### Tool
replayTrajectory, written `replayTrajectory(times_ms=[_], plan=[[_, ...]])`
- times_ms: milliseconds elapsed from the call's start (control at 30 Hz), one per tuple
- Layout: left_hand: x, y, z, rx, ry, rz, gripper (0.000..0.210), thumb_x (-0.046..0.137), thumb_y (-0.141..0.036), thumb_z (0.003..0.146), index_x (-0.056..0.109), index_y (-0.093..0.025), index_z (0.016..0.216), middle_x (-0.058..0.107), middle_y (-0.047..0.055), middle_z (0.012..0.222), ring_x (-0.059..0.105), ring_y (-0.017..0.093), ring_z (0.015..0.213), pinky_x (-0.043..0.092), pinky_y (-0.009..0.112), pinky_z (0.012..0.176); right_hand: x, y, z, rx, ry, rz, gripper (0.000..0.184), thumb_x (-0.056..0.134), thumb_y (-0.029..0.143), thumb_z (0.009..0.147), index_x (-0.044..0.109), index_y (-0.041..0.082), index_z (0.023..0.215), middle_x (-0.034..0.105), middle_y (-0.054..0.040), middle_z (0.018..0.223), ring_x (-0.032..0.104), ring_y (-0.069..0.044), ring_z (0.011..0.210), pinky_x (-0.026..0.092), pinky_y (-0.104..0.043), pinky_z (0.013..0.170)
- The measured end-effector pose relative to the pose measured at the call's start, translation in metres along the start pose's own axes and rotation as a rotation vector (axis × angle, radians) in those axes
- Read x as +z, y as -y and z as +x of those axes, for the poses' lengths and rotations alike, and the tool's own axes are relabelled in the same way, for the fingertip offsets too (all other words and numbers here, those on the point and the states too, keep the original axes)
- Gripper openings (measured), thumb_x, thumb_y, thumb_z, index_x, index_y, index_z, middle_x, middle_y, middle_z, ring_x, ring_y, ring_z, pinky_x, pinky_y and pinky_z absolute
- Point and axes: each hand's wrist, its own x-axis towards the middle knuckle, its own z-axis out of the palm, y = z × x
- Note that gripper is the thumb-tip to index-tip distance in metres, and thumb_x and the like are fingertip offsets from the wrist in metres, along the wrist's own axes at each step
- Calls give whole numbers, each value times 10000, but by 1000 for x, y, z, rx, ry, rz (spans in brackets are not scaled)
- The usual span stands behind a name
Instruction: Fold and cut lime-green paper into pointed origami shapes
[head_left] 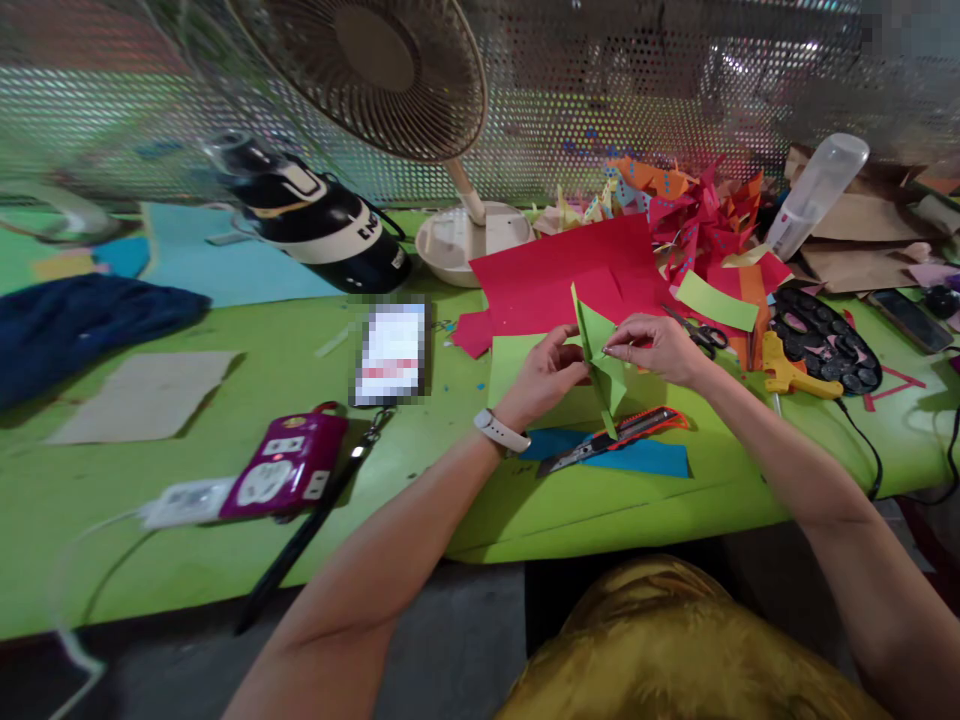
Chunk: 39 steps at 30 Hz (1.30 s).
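Observation:
Between my two hands is a folded green paper shape with pointed ends, raised over the green table. My left hand, with a white watch at the wrist, grips its left side between thumb and fingers. On the other side my right hand pinches the paper near its middle. Just below lies an orange and black box cutter with its blade out, resting on a strip of blue paper. A light green sheet and a large red sheet are behind my hands.
To the right are scissors, a yellow glue gun with a cord and a black palette. A heap of folded red and orange paper lies behind. Leftward are a phone, purple power strip, black bottle and fan.

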Motion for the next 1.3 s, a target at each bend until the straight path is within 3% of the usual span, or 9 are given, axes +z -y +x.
replayTrajectory(times_ms=[233, 433, 800, 933, 1133, 1300], plan=[[2, -1, -2, -5, -58, -51, 510, 790, -320, 670, 539, -197, 1096, 642, -33, 749, 631, 135, 702, 519, 266, 666, 2, 0, -1, -44, 3, -36, 81, 685, 260, 808, 747, 209, 799, 687, -20, 816, 626, -149, 753, 512, -297, 734], [4, 4, 1, 40, -55, -53, 545, 814, -261, 621, 531, -198, 1082, 616, -53, 713, 601, 119, 670, 486, 258, 664, 2, -1, -1, -80, -8, -37, 105, 677, 282, 822, 738, 200, 799, 682, -27, 823, 628, -153, 763, 506, -302, 732], [6, 4, -2, 31, -50, -117, 517, 829, -280, 652, 550, -202, 1081, 648, -32, 778, 633, 139, 745, 528, 265, 669, 15, -5, -1, 77, -131, 90, 254, 690, 432, 796, 674, 179, 807, 681, -17, 766, 612, -142, 711, 485, -275, 674], [6, 3, -2, 27, -50, -118, 488, 836, -283, 654, 572, -208, 1057, 665, -26, 792, 645, 144, 756, 545, 268, 673, 22, -8, -2, 76, -196, 131, 212, 677, 386, 792, 631, 186, 845, 684, -18, 799, 632, -145, 741, 504, -283, 703], [8, 0, -3, 23, -68, -134, 442, 865, -308, 631, 615, -204, 980, 674, -18, 786, 645, 134, 738, 556, 257, 664, 29, -13, -1, 46, -237, 219, 288, 691, 330, 789, 551, 211, 1011, 675, -32, 905, 656, -163, 864, 532, -310, 779], [11, 0, -3, 71, -134, -153, 461, 898, -321, 595, 609, -199, 933, 685, -14, 827, 650, 134, 771, 554, 256, 692, 29, -12, -3, 23, -217, 202, 374, 674, 316, 816, 530, 216, 1147, 681, -12, 876, 656, -154, 804, 534, -316, 772]])
